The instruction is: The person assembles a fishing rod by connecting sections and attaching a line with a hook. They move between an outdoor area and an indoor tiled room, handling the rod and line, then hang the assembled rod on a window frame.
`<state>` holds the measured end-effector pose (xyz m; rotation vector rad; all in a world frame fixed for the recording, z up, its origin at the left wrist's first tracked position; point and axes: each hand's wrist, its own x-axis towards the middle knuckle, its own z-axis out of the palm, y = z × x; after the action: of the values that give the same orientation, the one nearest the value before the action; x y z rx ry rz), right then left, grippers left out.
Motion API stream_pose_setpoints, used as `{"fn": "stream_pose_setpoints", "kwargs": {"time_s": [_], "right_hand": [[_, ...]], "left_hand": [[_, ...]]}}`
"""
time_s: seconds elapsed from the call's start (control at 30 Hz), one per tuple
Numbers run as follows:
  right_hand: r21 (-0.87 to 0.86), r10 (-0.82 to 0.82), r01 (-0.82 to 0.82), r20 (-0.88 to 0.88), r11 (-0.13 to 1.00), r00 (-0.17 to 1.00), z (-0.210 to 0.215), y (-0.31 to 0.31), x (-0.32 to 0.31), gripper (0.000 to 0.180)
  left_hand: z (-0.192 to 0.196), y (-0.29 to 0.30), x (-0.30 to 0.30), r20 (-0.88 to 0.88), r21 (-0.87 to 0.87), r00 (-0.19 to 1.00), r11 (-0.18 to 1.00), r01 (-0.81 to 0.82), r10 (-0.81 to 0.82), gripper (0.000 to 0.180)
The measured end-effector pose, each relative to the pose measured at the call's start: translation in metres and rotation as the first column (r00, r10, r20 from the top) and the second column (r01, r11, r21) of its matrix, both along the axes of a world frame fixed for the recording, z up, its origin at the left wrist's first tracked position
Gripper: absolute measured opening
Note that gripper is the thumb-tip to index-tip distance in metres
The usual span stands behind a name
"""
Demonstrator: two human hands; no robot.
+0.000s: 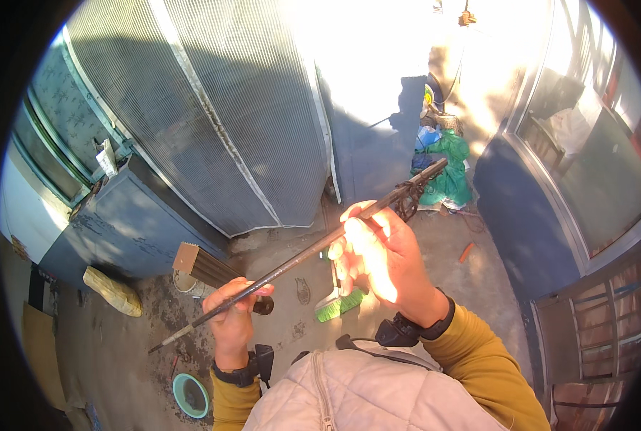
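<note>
A long, tapered dark rod, which looks like a steelyard scale (299, 257), slants across the view in front of me. Its thin tip points to the lower left and its thick end to the upper right. My left hand (233, 316) pinches the thinner part between thumb and fingers. Closer to the thick end, my right hand (385, 258) grips the rod, partly washed out by sunlight. A tangle of dark cord or metal hooks (408, 201) hangs at the thick end. Just below my left fingertips is a dark rounded piece (263, 306); whether it hangs from the rod I cannot tell.
A green-bristled broom (340, 306) stands on the concrete floor beyond my hands. To the left are a yellowish sack (112, 292), a bucket (184, 282) and a teal basin (191, 395). Green bags (451, 169) sit by the far wall. Corrugated panels (234, 93) rise ahead.
</note>
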<state>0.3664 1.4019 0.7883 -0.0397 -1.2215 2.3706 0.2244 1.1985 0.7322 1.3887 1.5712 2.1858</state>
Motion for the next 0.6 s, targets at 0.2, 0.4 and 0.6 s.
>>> {"fn": "stream_pose_setpoints", "kwargs": {"time_s": [0.2, 0.4, 0.6], "right_hand": [[0.015, -0.185, 0.185, -0.048, 0.983, 0.982, -0.003, 0.077, 0.006, 0.016], [0.028, -0.279, 0.282, -0.077, 0.959, 0.957, -0.013, 0.150, -0.006, 0.018], [0.055, -0.296, 0.305, -0.128, 0.951, 0.947, -0.007, 0.231, -0.034, 0.018]], "left_hand": [[-0.004, 0.074, -0.028, 0.023, -0.118, 0.990, 0.983, 0.142, -0.140, 0.043], [-0.005, 0.168, -0.056, -0.052, -0.051, 0.974, 0.975, 0.218, -0.221, 0.030], [-0.007, 0.262, -0.089, -0.034, 0.065, 0.945, 0.943, 0.326, -0.324, 0.021]]}}
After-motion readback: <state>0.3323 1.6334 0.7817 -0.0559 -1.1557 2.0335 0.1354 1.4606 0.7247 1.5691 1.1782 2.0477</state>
